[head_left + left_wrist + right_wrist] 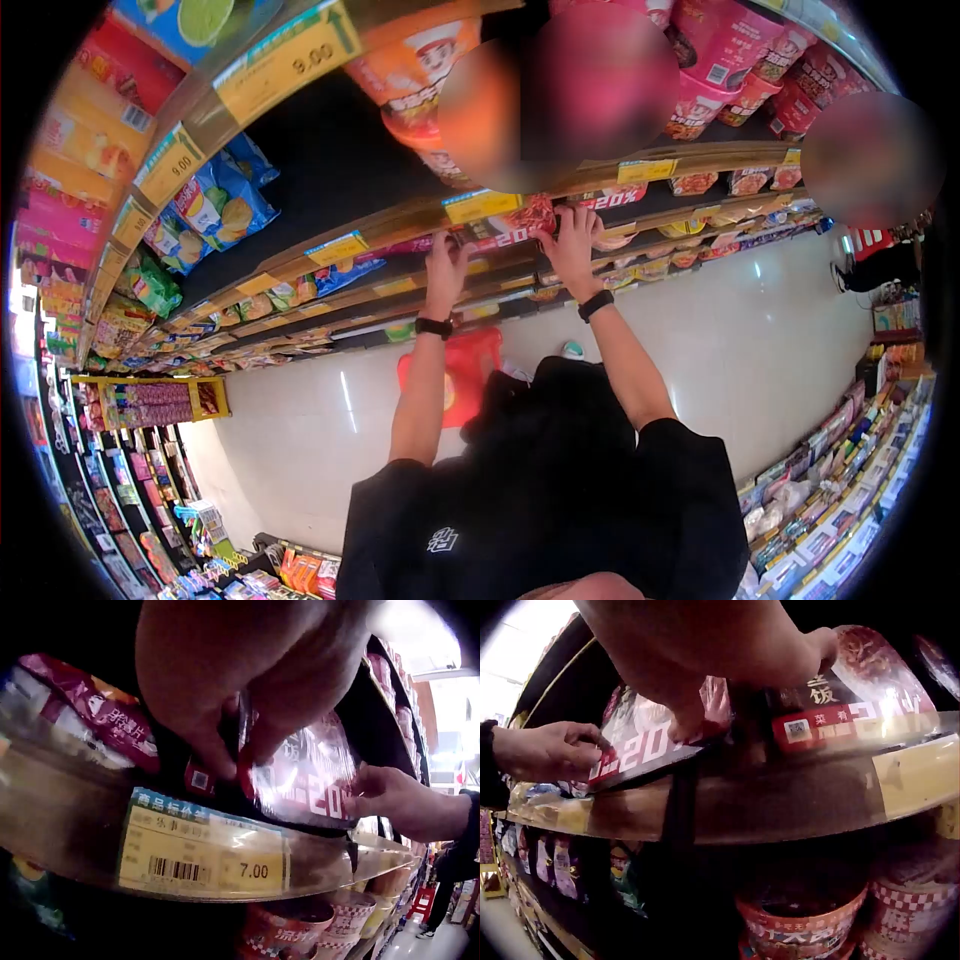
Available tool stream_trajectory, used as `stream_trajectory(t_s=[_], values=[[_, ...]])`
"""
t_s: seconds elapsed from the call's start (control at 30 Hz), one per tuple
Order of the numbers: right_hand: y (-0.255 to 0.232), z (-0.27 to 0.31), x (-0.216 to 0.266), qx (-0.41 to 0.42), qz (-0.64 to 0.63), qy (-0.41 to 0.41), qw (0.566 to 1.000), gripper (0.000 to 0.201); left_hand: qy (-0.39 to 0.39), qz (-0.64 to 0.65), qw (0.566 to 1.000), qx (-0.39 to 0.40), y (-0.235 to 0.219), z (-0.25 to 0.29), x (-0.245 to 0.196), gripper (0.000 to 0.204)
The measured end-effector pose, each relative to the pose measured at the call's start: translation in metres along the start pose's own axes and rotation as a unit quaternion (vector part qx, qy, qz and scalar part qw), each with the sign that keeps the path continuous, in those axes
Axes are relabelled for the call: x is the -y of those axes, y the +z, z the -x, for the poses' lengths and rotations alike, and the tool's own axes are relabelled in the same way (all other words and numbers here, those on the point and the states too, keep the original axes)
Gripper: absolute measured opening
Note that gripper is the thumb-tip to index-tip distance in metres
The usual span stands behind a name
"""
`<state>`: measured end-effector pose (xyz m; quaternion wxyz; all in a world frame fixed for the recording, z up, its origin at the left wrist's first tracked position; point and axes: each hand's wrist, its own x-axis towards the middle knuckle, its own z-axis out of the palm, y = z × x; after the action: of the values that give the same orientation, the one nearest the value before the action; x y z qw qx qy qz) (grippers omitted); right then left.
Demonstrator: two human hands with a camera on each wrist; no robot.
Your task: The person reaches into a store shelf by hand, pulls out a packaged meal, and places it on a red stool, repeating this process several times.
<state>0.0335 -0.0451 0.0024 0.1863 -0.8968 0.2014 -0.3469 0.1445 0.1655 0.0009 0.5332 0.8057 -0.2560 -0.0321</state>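
Note:
A shiny food package [512, 222] with a red band and white "20" print lies on a shelf, its front edge at the shelf lip. The left hand [447, 270] holds its left end, and the right hand [574, 247] grips the right end. In the left wrist view, the left hand [259, 682] has thumb and fingers bent at the package's [311, 776] left edge, and the right hand [394, 801] pinches the far corner. In the right wrist view, the right hand's [712, 656] thumb presses the package front [641, 746]; the left hand [551, 754] touches the opposite end.
A similar package [847, 697] lies right of the held one. Purple chip bags [101, 712] lie to the left. Price tags [202, 847] line the shelf lip; cup noodles [802, 915] stand below. A red basket [470, 365] is on the floor; a person [885, 265] stands at far right.

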Motion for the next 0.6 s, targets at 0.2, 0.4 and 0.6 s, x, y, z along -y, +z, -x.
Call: stream_trajectory(t_s=[0.2,0.4,0.6], values=[[0.016,-0.011,-0.014,-0.078,0.019,0.026,0.996,0.079,0.086,-0.198,0.976,0.035,0.005,-0.032,0.023,0.055],[0.013,-0.022,-0.034,-0.069,0.039,-0.008,0.997,0.098,0.011,-0.160,0.983,0.087,0.002,-0.042,0.001,0.060],[0.016,-0.026,-0.038,-0.030,0.057,-0.007,0.998,0.098,-0.034,-0.139,0.990,-0.002,0.024,-0.038,0.000,0.064]])
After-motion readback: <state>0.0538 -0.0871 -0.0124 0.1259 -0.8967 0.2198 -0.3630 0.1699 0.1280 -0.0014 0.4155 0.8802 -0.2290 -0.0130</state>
